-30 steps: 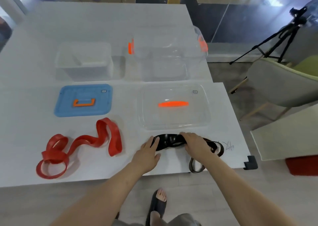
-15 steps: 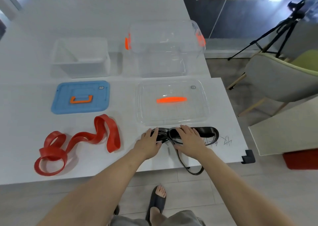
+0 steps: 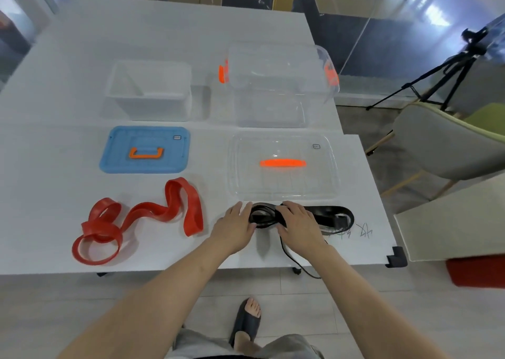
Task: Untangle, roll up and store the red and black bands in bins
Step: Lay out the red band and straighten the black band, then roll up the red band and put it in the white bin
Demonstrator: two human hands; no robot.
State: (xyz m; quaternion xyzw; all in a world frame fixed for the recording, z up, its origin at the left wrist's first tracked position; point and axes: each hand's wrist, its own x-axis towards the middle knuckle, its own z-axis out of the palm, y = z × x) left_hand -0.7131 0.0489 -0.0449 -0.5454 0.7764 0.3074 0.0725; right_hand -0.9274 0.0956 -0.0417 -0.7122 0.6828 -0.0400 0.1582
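Both hands are down on the black band (image 3: 328, 216) now, at the near edge of the white table (image 3: 54, 145), just in front of the clear lid (image 3: 284, 164). A second ago that band sat bunched under the palms; now its right end stretches out flat past the right hand (image 3: 297, 226), and a thin loop trails off the table edge toward the floor. So the untangling is under way, I'd say, though rolling hasn't begun.

The left hand (image 3: 235, 224) lies flat, fingers spread, its fingertips touching the knotted left end. The right hand presses on the middle with its fingers curled over the strands; whether it pinches one I cannot tell, they overlap too darkly.

The red band (image 3: 142, 213) sits unmoved to the left, twisted, well apart from the hands. The clear bin (image 3: 278, 85) and the white bin (image 3: 150, 91) stand open at the back, nothing in them.
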